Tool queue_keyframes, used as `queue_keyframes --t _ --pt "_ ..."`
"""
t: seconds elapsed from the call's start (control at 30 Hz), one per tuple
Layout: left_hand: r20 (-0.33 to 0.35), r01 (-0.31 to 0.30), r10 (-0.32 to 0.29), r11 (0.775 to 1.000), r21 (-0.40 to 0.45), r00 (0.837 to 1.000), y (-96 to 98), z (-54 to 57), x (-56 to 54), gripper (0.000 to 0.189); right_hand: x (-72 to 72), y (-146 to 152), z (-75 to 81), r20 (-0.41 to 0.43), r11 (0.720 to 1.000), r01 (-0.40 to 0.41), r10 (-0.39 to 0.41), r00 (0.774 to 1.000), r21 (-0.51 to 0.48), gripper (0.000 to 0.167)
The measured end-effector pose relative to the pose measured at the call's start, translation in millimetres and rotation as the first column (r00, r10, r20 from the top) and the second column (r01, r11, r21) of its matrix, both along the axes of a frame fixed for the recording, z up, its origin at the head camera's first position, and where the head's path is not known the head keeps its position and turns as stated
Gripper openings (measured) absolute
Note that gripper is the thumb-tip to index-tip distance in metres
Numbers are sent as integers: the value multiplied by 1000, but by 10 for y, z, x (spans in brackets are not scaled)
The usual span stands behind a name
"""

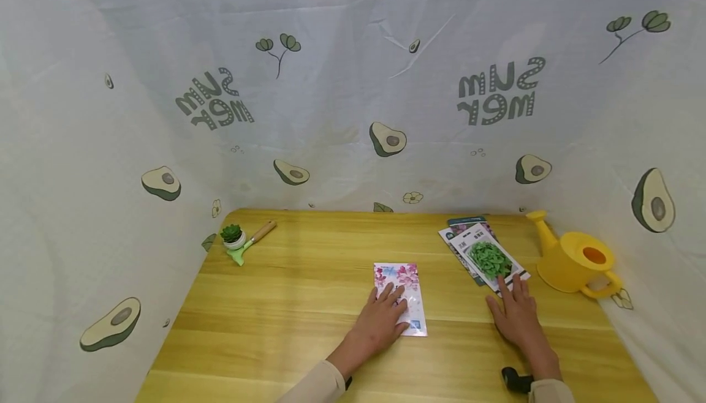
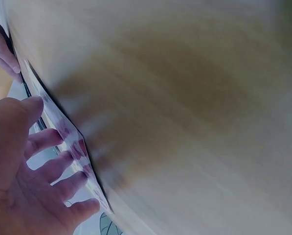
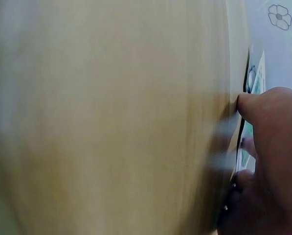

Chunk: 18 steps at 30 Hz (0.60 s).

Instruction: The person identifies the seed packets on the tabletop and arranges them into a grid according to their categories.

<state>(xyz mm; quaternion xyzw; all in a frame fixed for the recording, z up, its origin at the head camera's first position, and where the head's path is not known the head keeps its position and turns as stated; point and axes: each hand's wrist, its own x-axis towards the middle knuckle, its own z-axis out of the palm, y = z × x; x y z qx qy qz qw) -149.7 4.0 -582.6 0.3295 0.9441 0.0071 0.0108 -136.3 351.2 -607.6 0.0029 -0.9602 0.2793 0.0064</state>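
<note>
My left hand (image 1: pixel 380 322) lies over a white seed packet with pink flowers (image 1: pixel 417 305) at the middle of the table, its fingers spread. In the left wrist view the fingers (image 2: pixel 70 186) are loosely extended along the flowered packet (image 2: pixel 72 142); whether they all touch it I cannot tell. Farther right, my right hand (image 1: pixel 517 316) has its fingertips at the near end of a seed packet with green leaves (image 1: pixel 488 258). That packet lies on top of other packets (image 1: pixel 467 222). From the right wrist, the hand (image 3: pixel 280 142) partly hides the packets.
A yellow watering can (image 1: pixel 570 262) stands right of the packet pile. A small potted succulent (image 1: pixel 234 236) and a green hand tool with a wooden handle (image 1: pixel 263 231) are at the far left. Printed cloth (image 1: pixel 331 97) surrounds the wooden table (image 1: pixel 265 317).
</note>
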Motion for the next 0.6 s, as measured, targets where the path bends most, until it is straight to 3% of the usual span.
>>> queue_keyframes --t 0.2,0.43,0.6 --pt "-36 -1 1 1000 -3 999 40 1 -1 39 -5 7 44 46 1000 3 -3 999 8 73" --pt "-22 -24 24 999 34 999 84 22 -4 29 4 -5 65 45 999 1 -2 999 34 72" --pt "-77 -7 7 1000 5 997 73 26 -32 28 -24 -23 80 43 998 -15 13 999 55 71"
